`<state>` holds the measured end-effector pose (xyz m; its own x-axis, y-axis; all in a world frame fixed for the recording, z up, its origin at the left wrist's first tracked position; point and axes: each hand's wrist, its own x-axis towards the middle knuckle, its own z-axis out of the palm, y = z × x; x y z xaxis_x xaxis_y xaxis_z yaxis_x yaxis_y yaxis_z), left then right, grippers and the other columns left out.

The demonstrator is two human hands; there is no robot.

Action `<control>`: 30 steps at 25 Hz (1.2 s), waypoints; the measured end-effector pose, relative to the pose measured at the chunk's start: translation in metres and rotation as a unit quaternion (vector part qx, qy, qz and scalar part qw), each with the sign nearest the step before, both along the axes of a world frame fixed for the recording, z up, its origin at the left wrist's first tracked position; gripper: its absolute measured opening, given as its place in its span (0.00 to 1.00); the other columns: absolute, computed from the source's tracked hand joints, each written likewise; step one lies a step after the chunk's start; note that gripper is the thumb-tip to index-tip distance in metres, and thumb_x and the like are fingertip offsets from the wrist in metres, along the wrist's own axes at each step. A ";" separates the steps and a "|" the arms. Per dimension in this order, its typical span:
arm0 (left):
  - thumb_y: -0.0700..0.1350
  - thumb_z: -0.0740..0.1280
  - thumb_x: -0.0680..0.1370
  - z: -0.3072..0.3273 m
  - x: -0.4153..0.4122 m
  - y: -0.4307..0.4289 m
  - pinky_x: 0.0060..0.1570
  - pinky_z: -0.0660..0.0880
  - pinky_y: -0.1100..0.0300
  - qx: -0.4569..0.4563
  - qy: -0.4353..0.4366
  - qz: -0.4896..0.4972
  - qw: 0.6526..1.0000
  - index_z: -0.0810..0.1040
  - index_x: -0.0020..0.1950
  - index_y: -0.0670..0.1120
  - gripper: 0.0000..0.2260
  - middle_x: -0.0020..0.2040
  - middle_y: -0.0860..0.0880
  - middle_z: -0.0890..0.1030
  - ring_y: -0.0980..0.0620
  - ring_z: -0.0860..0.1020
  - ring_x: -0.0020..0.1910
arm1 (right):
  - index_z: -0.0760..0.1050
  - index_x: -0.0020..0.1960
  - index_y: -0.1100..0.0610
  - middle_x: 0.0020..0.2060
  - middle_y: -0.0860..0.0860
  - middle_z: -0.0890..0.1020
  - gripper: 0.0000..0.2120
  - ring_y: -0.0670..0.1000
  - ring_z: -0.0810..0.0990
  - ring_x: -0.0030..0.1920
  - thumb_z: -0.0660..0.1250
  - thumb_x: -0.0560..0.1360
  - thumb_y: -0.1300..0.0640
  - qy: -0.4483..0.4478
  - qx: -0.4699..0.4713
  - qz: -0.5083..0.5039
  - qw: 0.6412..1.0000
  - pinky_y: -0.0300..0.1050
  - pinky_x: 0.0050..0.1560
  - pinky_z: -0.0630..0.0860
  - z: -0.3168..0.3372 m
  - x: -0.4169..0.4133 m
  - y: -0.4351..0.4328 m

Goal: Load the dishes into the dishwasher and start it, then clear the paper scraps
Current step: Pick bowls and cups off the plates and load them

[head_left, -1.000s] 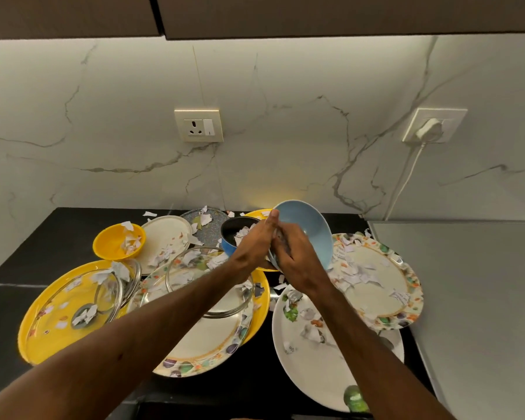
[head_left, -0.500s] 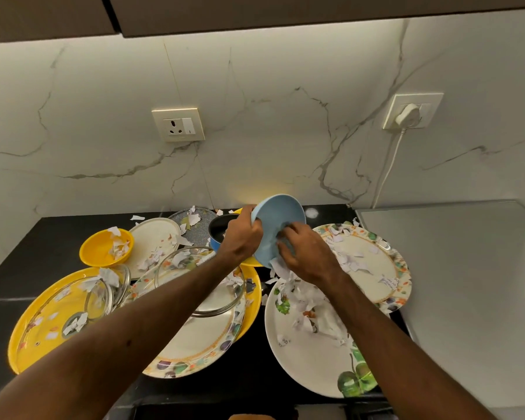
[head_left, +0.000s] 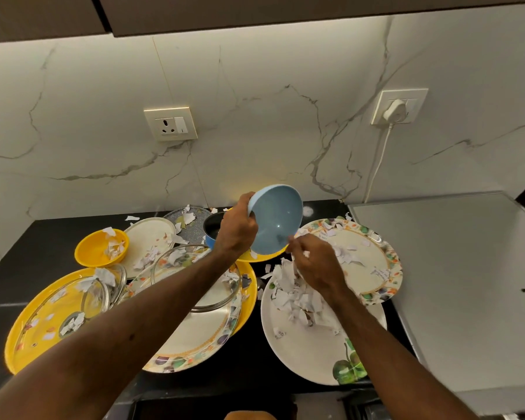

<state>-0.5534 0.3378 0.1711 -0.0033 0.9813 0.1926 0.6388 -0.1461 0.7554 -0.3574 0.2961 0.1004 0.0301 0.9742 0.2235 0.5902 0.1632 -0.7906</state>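
The left hand [head_left: 237,230] grips the rim of a smooth pale-blue round bowl [head_left: 278,219], tipped sideways above the black counter [head_left: 43,241], its inside bare. The right hand [head_left: 315,265] pinches torn white paper scraps [head_left: 294,295] over a white leaf-printed plate [head_left: 300,362].

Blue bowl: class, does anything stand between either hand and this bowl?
Nothing visible does. The left hand grips the blue bowl by its rim, tilted above the counter. The right hand sits at its lower rim, pinching paper scraps.
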 end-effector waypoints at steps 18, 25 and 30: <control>0.66 0.62 0.81 -0.041 0.126 -0.088 0.52 0.79 0.53 -0.204 -0.088 -0.151 0.963 0.80 0.52 0.57 0.15 0.51 0.54 0.84 0.49 0.81 0.52 | 0.55 0.84 0.56 0.82 0.65 0.57 0.46 0.70 0.53 0.81 0.73 0.76 0.39 0.726 -0.261 0.239 0.589 0.76 0.75 0.56 0.009 0.090 -0.165; 0.66 0.59 0.82 -0.049 0.202 -0.115 0.55 0.80 0.48 -0.185 0.082 -0.278 0.939 0.76 0.67 0.51 0.23 0.58 0.49 0.81 0.45 0.81 0.54 | 0.59 0.83 0.56 0.79 0.66 0.64 0.49 0.71 0.62 0.78 0.77 0.72 0.39 0.709 -0.177 0.127 0.671 0.75 0.71 0.66 0.004 0.146 -0.217; 0.53 0.62 0.83 -0.055 0.276 -0.141 0.52 0.79 0.50 -0.219 0.129 -0.331 0.909 0.79 0.62 0.46 0.15 0.53 0.48 0.82 0.44 0.81 0.52 | 0.59 0.83 0.57 0.79 0.66 0.65 0.50 0.71 0.65 0.77 0.78 0.71 0.39 0.711 -0.140 0.038 0.689 0.78 0.74 0.58 -0.006 0.206 -0.254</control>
<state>-0.2770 0.1970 0.1163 0.6061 0.7342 -0.3061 0.6838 -0.2844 0.6720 -0.1512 0.0418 0.0940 -0.0281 0.9840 -0.1762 -0.8137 -0.1249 -0.5677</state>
